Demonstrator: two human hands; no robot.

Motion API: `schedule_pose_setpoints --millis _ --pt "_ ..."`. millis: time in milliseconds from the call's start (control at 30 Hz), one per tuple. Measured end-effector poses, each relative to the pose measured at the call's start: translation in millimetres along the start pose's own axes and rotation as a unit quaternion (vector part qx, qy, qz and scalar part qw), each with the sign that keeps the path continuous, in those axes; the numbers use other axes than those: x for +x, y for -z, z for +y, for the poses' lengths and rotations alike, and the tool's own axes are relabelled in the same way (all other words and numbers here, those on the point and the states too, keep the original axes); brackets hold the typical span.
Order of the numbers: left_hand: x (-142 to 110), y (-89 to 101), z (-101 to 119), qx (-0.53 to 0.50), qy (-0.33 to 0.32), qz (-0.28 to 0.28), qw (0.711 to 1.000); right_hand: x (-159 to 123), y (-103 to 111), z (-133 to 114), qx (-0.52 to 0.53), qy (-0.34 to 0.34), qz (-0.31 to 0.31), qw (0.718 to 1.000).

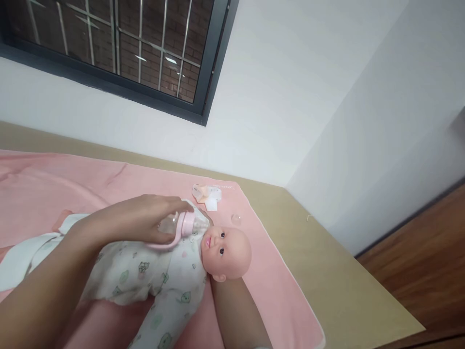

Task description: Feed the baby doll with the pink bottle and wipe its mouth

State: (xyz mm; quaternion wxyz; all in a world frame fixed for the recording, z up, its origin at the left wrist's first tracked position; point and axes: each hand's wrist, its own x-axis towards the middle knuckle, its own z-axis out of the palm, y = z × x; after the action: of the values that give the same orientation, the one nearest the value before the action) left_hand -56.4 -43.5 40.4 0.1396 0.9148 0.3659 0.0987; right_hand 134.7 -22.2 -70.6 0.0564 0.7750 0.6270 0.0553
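A baby doll (227, 252) in a white sleepsuit printed with green and brown figures lies on its back, its bald head toward the right. My left hand (145, 218) is closed around a clear baby bottle (188, 224) with a pink collar and pink handle. The bottle lies over the doll's chest, its teat pointing at the doll's chin, a little apart from the mouth. My right forearm (238, 310) passes beneath the doll's neck. The doll covers most of my right hand, so its fingers cannot be made out.
A pink blanket (286, 291) covers much of the wooden surface (327, 271). Beyond the doll's shoulder lie a small crumpled printed cloth (207, 194) and a clear round cap (236, 219). Behind are a white wall (272, 97) and a barred window (145, 43).
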Motion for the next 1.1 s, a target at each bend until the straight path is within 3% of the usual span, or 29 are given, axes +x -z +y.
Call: schedule_pose_setpoints --millis 67,133,200,267,300,400,533,733,1000,1033,1100 --pt "-2 6.4 -8 -0.025 0.001 0.038 0.999 -5 4 -4 -0.002 0.002 -0.033 0.999" --pt "-2 10.0 -23 -0.033 0.026 0.072 0.997 -8 13 -11 -0.056 -0.049 -0.136 0.988" --pt "2 9.0 -43 -0.027 0.065 0.107 0.992 -8 23 -18 -0.161 -0.130 -0.276 0.939" --pt "7 3.2 -67 -0.022 0.100 0.143 0.984 -8 31 -23 -0.245 -0.180 -0.376 0.875" --pt "11 -1.1 -80 -0.026 0.114 0.152 0.981 -9 34 -24 -0.261 -0.188 -0.391 0.862" --pt "19 -16.9 -115 -0.058 0.155 0.175 0.971 -12 42 -24 -0.249 -0.193 -0.391 0.865" --pt "23 -34.4 -142 -0.055 0.205 0.167 0.963 -20 48 -22 -0.283 -0.164 -0.422 0.846" --pt "23 -44.7 -154 -0.027 0.239 0.139 0.961 -22 46 -23 -0.268 -0.208 -0.329 0.881" --pt "23 -55.0 -163 -0.054 0.244 0.132 0.959 -23 49 -24 -0.198 -0.234 -0.267 0.914" --pt "21 -54.8 -165 -0.059 0.242 0.132 0.959 -23 49 -24 -0.179 -0.220 -0.243 0.928" --pt "15 -50.4 -169 -0.064 0.239 0.138 0.959 -23 47 -22 -0.101 -0.153 -0.131 0.974"
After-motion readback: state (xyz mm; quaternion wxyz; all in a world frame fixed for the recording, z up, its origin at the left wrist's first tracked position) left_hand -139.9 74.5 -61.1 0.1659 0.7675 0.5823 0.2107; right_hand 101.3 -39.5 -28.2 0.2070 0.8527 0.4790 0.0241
